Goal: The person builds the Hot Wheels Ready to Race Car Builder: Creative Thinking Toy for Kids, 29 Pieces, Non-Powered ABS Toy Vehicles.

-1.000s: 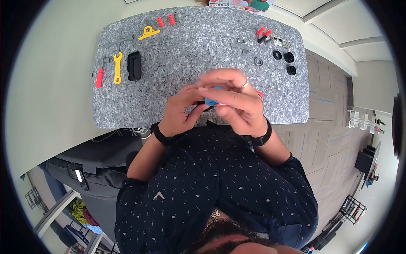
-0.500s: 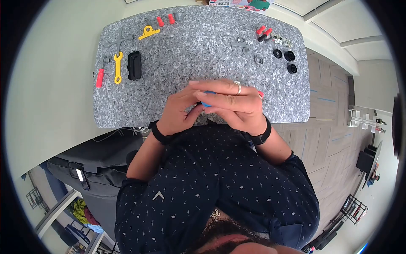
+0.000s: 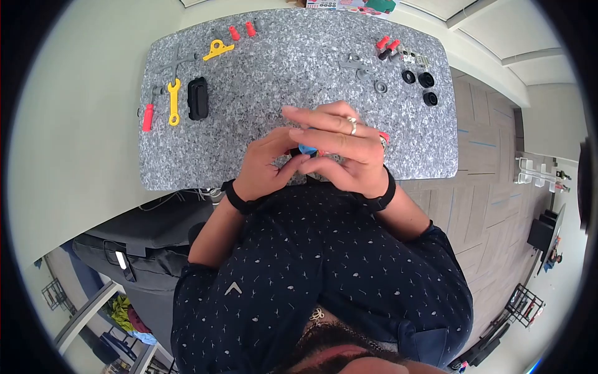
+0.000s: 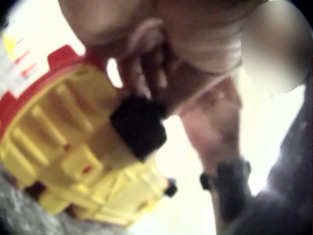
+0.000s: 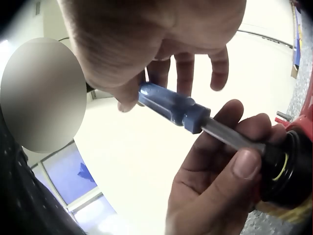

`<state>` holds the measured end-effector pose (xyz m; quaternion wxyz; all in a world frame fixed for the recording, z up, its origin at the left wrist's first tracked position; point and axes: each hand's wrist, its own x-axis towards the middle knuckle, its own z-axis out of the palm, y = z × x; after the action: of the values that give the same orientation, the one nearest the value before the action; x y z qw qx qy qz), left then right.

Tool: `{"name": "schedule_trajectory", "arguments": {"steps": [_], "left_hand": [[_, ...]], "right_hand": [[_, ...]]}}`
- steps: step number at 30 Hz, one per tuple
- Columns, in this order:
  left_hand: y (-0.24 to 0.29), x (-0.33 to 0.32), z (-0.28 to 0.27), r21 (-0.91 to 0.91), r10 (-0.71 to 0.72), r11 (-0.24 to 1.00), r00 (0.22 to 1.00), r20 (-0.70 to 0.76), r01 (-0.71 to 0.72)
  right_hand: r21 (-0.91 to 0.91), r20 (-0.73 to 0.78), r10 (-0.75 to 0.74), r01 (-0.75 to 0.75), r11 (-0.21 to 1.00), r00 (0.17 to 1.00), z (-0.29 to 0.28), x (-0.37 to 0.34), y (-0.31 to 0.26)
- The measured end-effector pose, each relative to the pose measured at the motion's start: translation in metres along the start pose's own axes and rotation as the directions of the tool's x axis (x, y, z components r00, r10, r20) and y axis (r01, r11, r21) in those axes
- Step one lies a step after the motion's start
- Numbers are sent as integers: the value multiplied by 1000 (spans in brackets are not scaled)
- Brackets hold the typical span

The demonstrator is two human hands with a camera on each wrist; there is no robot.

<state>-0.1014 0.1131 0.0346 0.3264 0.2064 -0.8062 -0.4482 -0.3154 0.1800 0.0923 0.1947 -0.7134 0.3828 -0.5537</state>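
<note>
My right hand [image 3: 354,151] pinches the end of a blue screwdriver handle [image 5: 171,105] between thumb and fingers, some other fingers held out straighter. The thumb and fingers of my left hand [image 3: 265,163] close round the metal shaft [image 5: 227,135] near its tip, beside a black wheel [image 5: 295,171]. In the left wrist view, a toy's yellow underside [image 4: 73,142] with a red rim [image 4: 29,100] stands tilted, a black part [image 4: 139,127] in front of it. From above, the hands hide most of the toy; the tip's exact contact is unclear.
On the speckled table [image 3: 280,68] lie a yellow wrench [image 3: 174,103], a black tray-like part [image 3: 198,98] and a grey cross-shaped piece [image 3: 176,60] at left. Black wheels [image 3: 426,80], a grey ring [image 3: 380,86] and red pieces [image 3: 393,45] are at right.
My right hand's fingers closed over the blue handle, then spread apart again, with the thumb now nearer my left hand. My left hand has stayed almost in place.
</note>
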Motion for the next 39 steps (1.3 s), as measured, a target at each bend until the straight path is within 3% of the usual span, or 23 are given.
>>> {"name": "schedule_trajectory", "arguments": {"steps": [4,8,10,16,19,21,23,28,32,39], "left_hand": [[-9,-3,0,60,80,995,996,-25,-79],[-8,-2,0,7,29,1000,1000,10,-29],[-11,-3,0,-1,33,999,999,5,-33],[-8,-2,1,56,64,996,998,-7,-63],[-6,-3,0,5,-46,999,999,20,46],[-6,-1,-1,37,10,999,1000,9,-10],[-5,-1,1,39,25,999,1000,3,-25],[-3,-1,1,60,1,998,1000,4,-1],[-7,-3,3,34,-8,999,1000,0,8],[-3,-1,2,61,9,998,1000,-13,-8]], "right_hand": [[99,11,-13,12,995,1000,2,-2,4],[67,-4,-13,13,998,1000,1,0,3],[141,17,3,-5,990,1000,1,-1,2],[53,10,-68,67,996,998,-2,1,6],[185,-3,1,0,983,1000,2,0,2],[191,-6,-8,9,982,1000,1,-4,6],[71,5,-87,87,994,996,-5,-3,13],[220,49,-32,20,975,998,-2,0,5],[30,94,-127,125,992,987,-10,-2,11],[172,82,-17,2,985,996,-3,-3,9]]}}
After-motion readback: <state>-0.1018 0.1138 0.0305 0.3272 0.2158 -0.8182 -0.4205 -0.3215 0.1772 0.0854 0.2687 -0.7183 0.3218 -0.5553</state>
